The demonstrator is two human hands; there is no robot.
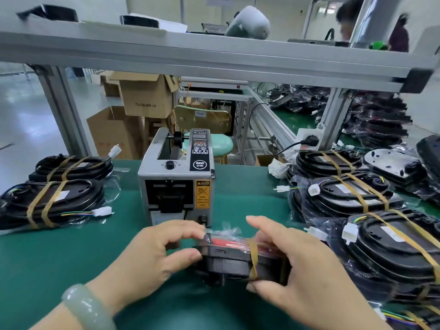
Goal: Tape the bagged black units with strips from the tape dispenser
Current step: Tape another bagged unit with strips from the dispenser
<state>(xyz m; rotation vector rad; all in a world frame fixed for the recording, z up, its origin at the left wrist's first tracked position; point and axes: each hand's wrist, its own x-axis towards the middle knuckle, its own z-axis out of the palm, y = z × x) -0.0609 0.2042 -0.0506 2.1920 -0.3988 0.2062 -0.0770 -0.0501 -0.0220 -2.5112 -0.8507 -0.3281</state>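
Left hand [164,253] and right hand [292,270] are both closed on one flat black unit in a clear crinkled plastic bag [228,260], which is held between them just above the green bench mat [71,270]. The unit's left end and the loose bag mouth are pinched by the left thumb and fingers. Its right half is gripped with the right fingers curled over the top and the thumb beneath. One tan tape strip [253,258] is wrapped across the unit, just beside the right fingers. Whether a second strip lies under the right hand cannot be told.

The work is judged to be well under way. To the left of the left hand, two taped bagged units [52,203] are laid, each bound with two tan strips. To the right of the right hand, stacks of taped units [352,194] are piled, likewise with two strips apiece. Beyond those, black bagged units without visible tape [392,163] are seen, so more is probably left. By that pattern, a second strip is likely owed to the held unit. Straight beyond the hands the grey metal box-shaped tape dispenser [177,184] is stood; no cut strip can be made out at its mouth.

The held unit is seen edge-on: a dark moulded housing, with a red band along its upper edge under glossy film.
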